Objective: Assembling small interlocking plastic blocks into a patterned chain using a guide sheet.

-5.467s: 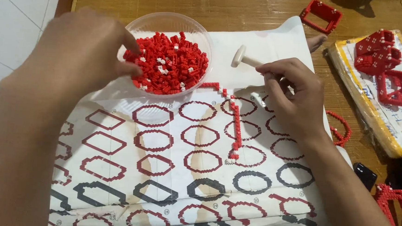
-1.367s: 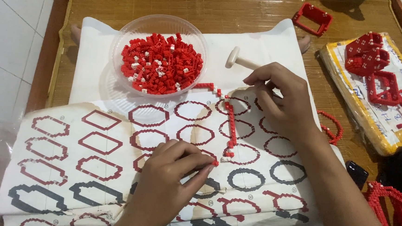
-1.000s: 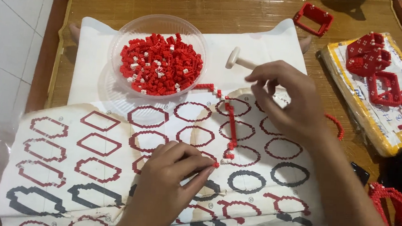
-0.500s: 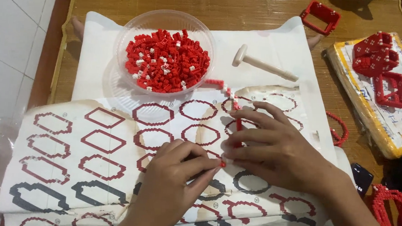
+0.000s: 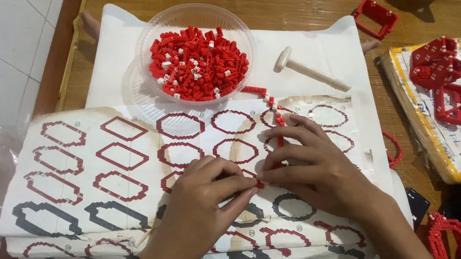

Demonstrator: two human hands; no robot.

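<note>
I see both hands meeting at the centre of the frame over the pattern sheet (image 5: 133, 155). My left hand (image 5: 198, 218) has thumb and forefinger pinched together on the lower end of the red brick chain (image 5: 279, 128), and my right hand (image 5: 313, 169) lies flat beside it, fingertips closed onto the same small red piece; the exact contact is too small for me to read. The chain runs from that point up toward the clear bowl of red bricks (image 5: 197, 61) in the upper middle.

My worry is the chain itself: it looks thin and only loosely joined, so a sideways press at the joint could bend or snap it. My right palm covers part of it, and any drag there could pull it off its printed outline. The paper is curled and stained, so it may slide on the worktop (image 5: 301, 11). The small mallet (image 5: 308, 71) lies well apart, upper right.
</note>
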